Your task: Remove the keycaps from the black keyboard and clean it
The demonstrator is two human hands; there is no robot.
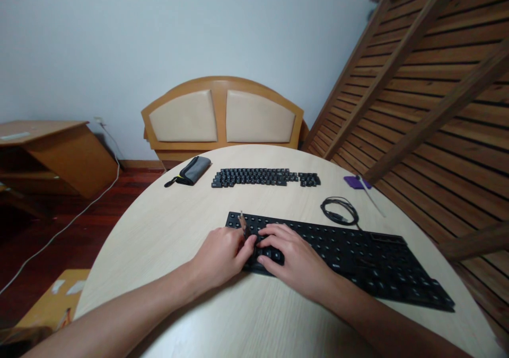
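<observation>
Both hands at near-left end of black keyboard; its long axis runs left-to-right, angling nearer at right end. Left hand curled, fingers pinching thin tool, tip upward. Right hand flat, fingers pressed together on keys. Beyond: coiled cable, row of loose keycaps, grey pouch shut, contents unseen; purple pad.
</observation>
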